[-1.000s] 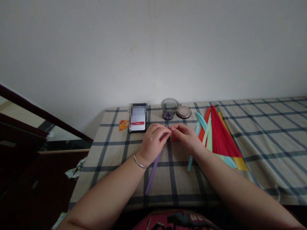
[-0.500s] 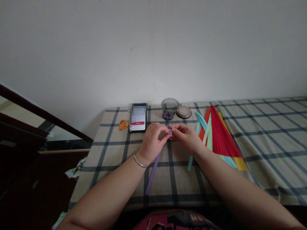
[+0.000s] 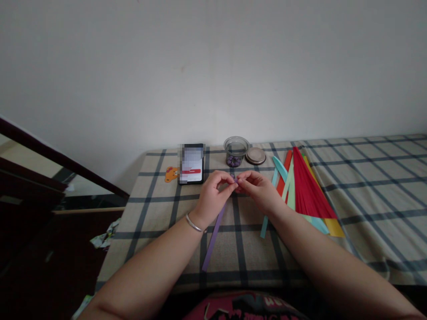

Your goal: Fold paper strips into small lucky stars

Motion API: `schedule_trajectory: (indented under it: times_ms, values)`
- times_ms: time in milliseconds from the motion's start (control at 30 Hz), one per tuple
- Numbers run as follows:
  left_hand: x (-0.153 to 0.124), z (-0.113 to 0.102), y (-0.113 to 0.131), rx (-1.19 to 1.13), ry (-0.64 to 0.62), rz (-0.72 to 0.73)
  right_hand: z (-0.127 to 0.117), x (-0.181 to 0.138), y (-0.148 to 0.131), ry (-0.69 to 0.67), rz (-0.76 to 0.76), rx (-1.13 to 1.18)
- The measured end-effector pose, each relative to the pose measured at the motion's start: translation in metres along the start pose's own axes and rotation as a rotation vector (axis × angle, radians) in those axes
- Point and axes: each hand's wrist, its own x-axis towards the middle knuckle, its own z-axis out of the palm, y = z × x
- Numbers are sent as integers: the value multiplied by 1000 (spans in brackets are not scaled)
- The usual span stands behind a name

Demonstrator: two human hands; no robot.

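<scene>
A small folded piece of purple paper is pinched between my left hand (image 3: 216, 191) and my right hand (image 3: 254, 186), fingertips nearly meeting. It mostly hides behind the fingers. A purple paper strip (image 3: 213, 238) lies below my left hand, slanting toward the table's near edge; whether it joins the pinched piece is hidden. Just beyond the hands stands a clear plastic jar (image 3: 236, 149) with small purple pieces at its bottom. Its round lid (image 3: 256, 155) lies to the right. By my right forearm, paper strips are fanned out: red ones (image 3: 310, 191) on top, with blue, green, orange and yellow.
A phone (image 3: 192, 164) with a lit screen lies left of the jar, beside an orange bear cutout (image 3: 171, 174). A checked cloth (image 3: 156, 213) covers the table, which meets a wall (image 3: 213, 80). A dark rail (image 3: 63, 155) runs along the left.
The fingertips have shifted slightly around the purple piece, and less of it shows now. The strip, jar, lid and fanned papers stay where they were.
</scene>
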Motion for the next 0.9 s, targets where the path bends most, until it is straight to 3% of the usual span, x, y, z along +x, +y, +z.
schedule_trajectory:
  times_ms: [167, 400, 900]
  values:
    - [-1, 4, -1, -168, 10, -175, 1, 0, 0, -1, -30, -9]
    - [0, 1, 3, -90, -79, -143, 0, 0, -1, 7, -33, -22]
    - [0, 2, 5, -115, -50, -168, 0, -2, -1, -9, -131, -60]
